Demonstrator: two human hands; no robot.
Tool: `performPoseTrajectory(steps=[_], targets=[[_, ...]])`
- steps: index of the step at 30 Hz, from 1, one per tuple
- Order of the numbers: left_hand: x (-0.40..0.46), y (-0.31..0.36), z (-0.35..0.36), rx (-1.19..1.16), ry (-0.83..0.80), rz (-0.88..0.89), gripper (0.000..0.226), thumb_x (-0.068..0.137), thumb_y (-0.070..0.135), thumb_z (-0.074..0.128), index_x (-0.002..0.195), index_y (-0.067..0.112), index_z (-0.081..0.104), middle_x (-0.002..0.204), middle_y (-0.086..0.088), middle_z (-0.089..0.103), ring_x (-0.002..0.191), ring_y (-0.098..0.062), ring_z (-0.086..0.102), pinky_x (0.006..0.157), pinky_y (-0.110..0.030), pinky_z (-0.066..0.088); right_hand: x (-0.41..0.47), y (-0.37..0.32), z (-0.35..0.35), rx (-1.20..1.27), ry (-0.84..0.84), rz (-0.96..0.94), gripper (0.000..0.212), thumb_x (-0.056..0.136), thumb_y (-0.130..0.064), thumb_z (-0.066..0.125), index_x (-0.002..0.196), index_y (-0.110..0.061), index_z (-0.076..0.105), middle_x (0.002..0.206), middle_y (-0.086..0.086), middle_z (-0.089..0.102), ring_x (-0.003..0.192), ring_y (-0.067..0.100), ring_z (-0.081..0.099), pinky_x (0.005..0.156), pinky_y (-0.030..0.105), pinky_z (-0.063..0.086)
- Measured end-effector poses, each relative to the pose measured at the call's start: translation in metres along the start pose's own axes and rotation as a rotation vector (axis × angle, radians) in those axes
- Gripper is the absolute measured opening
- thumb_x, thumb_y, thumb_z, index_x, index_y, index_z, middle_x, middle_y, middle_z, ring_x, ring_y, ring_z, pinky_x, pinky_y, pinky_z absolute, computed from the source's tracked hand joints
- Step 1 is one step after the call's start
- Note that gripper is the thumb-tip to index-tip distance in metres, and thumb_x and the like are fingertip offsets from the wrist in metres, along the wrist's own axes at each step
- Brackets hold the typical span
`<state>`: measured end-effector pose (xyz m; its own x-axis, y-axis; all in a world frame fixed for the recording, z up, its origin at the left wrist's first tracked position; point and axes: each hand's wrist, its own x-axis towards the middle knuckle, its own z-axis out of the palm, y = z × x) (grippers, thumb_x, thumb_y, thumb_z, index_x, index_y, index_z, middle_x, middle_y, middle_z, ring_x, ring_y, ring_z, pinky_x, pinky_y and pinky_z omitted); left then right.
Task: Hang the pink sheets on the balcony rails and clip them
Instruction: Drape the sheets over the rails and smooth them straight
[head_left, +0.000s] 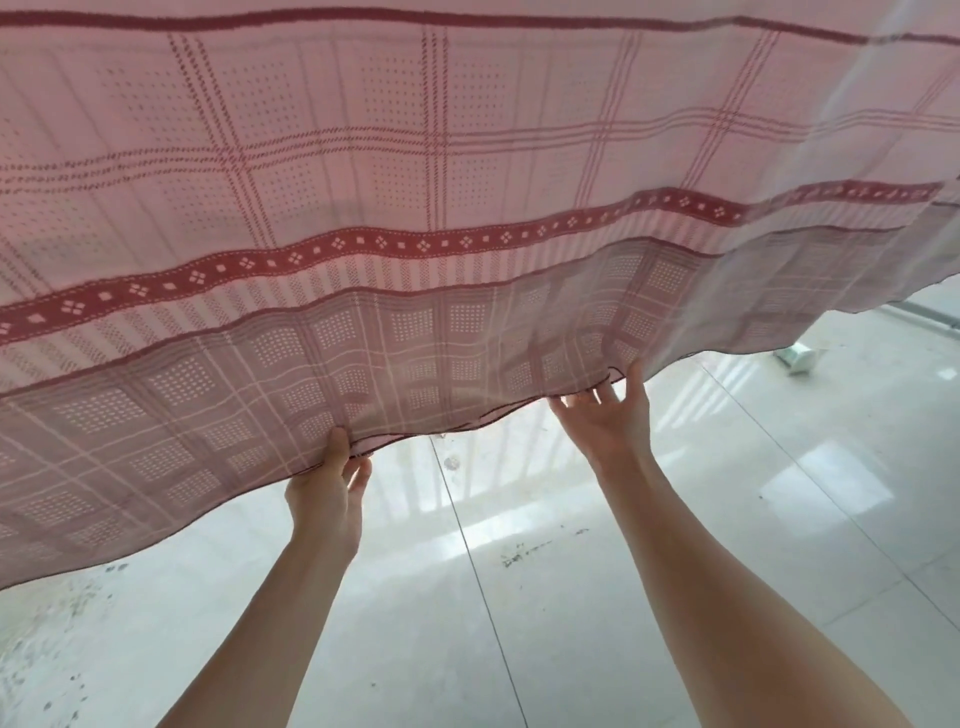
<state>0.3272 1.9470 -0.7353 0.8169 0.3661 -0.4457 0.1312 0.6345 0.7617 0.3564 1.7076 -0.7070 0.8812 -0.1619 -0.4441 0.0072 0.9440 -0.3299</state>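
A large pink sheet (467, 156) with a checked pattern and dark red bands fills the upper two thirds of the view, hanging in front of me with its lower hem wavy. My left hand (330, 493) pinches that hem from below, thumb on the near side of the cloth. My right hand (608, 415) reaches up to the hem further right, fingers spread and touching the edge, with fingertips partly behind the fabric. The rail that carries the sheet is hidden behind it. No clips are visible.
Glossy pale floor tiles (571, 597) lie below, with dirt specks at the lower left. A small white and green object (797, 358) sits on the floor at the right, near a metal track (924, 317).
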Motion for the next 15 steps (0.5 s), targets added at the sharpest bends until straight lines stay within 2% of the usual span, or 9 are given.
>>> performPoseTrajectory(steps=[2, 5, 9, 11, 13, 15], targets=[[0.0, -0.001, -0.001, -0.018, 0.001, 0.018, 0.012, 0.09, 0.008, 0.055, 0.086, 0.02, 0.056, 0.089, 0.006, 0.06, 0.083, -0.008, 0.057, 0.079, -0.026, 0.045, 0.002, -0.017, -0.012, -0.081, -0.049, -0.022, 0.029, 0.072, -0.028, 0.071, 0.093, -0.014, 0.056, 0.108, 0.0, 0.06, 0.106, 0.018, 0.058, 0.095, 0.04, 0.046], [-0.003, 0.0, -0.001, -0.02, 0.012, 0.052, 0.016, 0.09, 0.005, 0.054, 0.086, 0.021, 0.055, 0.09, 0.007, 0.059, 0.086, -0.006, 0.057, 0.085, -0.028, 0.044, 0.005, -0.039, -0.024, -0.153, -0.046, -0.031, 0.017, 0.084, -0.033, 0.059, 0.09, -0.018, 0.054, 0.093, -0.002, 0.055, 0.089, 0.015, 0.057, 0.089, 0.034, 0.049], [-0.01, -0.006, -0.001, -0.11, 0.064, 0.057, 0.018, 0.091, 0.004, 0.051, 0.084, 0.02, 0.054, 0.089, 0.006, 0.058, 0.086, -0.006, 0.056, 0.089, -0.029, 0.042, 0.01, -0.072, -0.035, -0.062, 0.011, 0.017, 0.007, 0.088, -0.019, 0.056, 0.082, -0.015, 0.057, 0.089, -0.004, 0.056, 0.095, 0.014, 0.055, 0.091, 0.034, 0.044], [-0.02, -0.015, 0.005, -0.214, 0.042, 0.02, 0.015, 0.093, 0.009, 0.049, 0.084, 0.02, 0.054, 0.091, 0.007, 0.057, 0.095, -0.008, 0.055, 0.092, -0.031, 0.041, 0.011, -0.083, -0.04, -0.074, 0.014, 0.03, 0.006, 0.087, -0.015, 0.055, 0.081, -0.016, 0.057, 0.093, -0.004, 0.056, 0.097, 0.013, 0.055, 0.095, 0.032, 0.042], [-0.032, -0.026, 0.014, -0.274, 0.003, -0.014, 0.006, 0.093, 0.018, 0.05, 0.093, 0.021, 0.055, 0.102, 0.005, 0.056, 0.11, -0.012, 0.051, 0.094, -0.034, 0.041, 0.01, -0.095, -0.046, -0.107, 0.014, 0.02, 0.005, 0.087, -0.013, 0.054, 0.084, -0.016, 0.057, 0.095, -0.002, 0.056, 0.097, 0.012, 0.055, 0.097, 0.031, 0.042], [-0.044, -0.042, 0.027, -0.273, -0.052, -0.034, 0.026, 0.09, 0.028, 0.054, 0.114, 0.02, 0.051, 0.116, 0.001, 0.051, 0.116, -0.016, 0.049, 0.099, -0.037, 0.04, 0.011, -0.105, -0.053, -0.172, -0.004, 0.031, 0.006, 0.09, -0.012, 0.053, 0.089, -0.015, 0.057, 0.097, 0.0, 0.055, 0.096, 0.013, 0.053, 0.095, 0.03, 0.04]])
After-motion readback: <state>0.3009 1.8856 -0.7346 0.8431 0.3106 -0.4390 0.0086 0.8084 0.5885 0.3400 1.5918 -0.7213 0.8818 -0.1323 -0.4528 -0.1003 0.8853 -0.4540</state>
